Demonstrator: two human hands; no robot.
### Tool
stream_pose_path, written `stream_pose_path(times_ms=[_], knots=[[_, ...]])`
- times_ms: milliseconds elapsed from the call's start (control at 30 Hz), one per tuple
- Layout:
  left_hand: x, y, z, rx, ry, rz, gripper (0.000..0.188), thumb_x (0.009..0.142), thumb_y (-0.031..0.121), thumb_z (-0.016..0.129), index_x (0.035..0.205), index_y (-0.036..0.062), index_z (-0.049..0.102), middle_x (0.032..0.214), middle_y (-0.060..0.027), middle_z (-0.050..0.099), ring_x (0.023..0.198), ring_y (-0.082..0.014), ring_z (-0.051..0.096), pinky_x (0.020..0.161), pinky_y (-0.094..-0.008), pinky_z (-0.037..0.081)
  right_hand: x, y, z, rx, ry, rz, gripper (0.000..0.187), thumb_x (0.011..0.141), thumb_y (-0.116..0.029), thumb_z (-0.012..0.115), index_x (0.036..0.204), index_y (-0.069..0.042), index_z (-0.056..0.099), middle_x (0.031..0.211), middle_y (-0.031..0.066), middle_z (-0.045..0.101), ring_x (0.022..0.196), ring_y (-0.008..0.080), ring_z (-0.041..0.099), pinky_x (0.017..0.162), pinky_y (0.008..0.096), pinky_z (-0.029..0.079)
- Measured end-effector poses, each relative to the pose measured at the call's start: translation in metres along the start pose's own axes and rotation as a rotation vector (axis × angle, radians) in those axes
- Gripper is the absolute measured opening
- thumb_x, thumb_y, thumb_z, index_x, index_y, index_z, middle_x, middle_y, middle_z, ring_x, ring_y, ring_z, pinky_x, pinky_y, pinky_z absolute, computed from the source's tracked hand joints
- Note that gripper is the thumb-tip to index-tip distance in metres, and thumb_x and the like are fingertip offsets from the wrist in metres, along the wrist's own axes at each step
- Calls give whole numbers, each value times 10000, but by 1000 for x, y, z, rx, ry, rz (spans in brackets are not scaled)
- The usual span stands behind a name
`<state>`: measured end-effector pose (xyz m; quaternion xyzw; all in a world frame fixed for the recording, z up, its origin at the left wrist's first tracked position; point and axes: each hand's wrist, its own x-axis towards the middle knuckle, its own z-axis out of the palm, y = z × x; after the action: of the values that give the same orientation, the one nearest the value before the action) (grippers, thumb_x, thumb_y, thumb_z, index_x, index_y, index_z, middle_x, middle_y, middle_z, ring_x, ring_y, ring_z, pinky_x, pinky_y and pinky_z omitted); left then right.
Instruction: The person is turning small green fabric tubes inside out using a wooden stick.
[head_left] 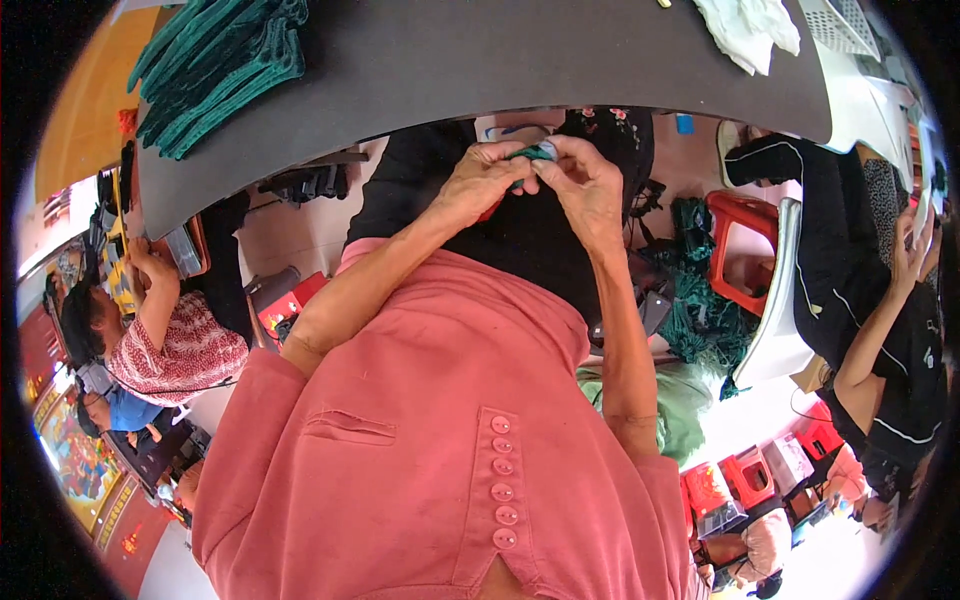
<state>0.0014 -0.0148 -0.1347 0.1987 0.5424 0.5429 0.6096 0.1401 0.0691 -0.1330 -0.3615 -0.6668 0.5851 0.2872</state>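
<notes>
Above my lap, just in front of the table edge, my two hands meet around a small piece of dark green fabric (530, 153). My left hand (482, 185) is closed, its fingers and thumb pinching the fabric from the left. Facing it, my right hand (588, 185) grips the same piece between thumb and fingers. Something pale, greyish blue, shows by the right fingertips; its kind is too small to tell. A bit of red is visible beneath the left hand. The fingers hide most of the fabric.
A dark table (480, 65) stretches ahead, with a stack of green velvet pieces (225, 70) at left and a white cloth (750, 30) at far right. On the right are a red stool (742, 250), a green fabric heap (700, 300) and a seated person (860, 290). Another person (175, 340) sits left.
</notes>
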Motion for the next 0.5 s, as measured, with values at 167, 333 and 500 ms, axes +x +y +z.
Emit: stream_pose_path(times_ms=[167, 333, 500], knots=[[-4, 8, 3, 464, -55, 30, 172, 898, 139, 499, 897, 1, 602, 716, -20, 593, 663, -91, 527, 632, -249, 438, 4, 6, -12, 50, -183, 114, 171, 783, -12, 641, 952, -1, 616, 760, 7, 590, 666, 69, 525, 599, 235, 453], [-4, 5, 9, 836, -52, 324, 206, 911, 173, 483, 959, -12, 559, 699, -46, 560, 666, -123, 530, 622, -273, 446, -1, 4, -4, -55, -62, 49, 109, 800, 7, 588, 909, -1, 581, 740, -2, 574, 647, 70, 516, 590, 237, 451], [-2, 1, 12, 687, -150, 296, 269, 938, 245, 438, 971, -5, 531, 713, -48, 541, 657, -146, 519, 616, -291, 446, -1, 5, 1, -285, 50, -72, 133, 829, 28, 523, 951, -19, 548, 742, 4, 554, 634, 69, 521, 549, 241, 458]])
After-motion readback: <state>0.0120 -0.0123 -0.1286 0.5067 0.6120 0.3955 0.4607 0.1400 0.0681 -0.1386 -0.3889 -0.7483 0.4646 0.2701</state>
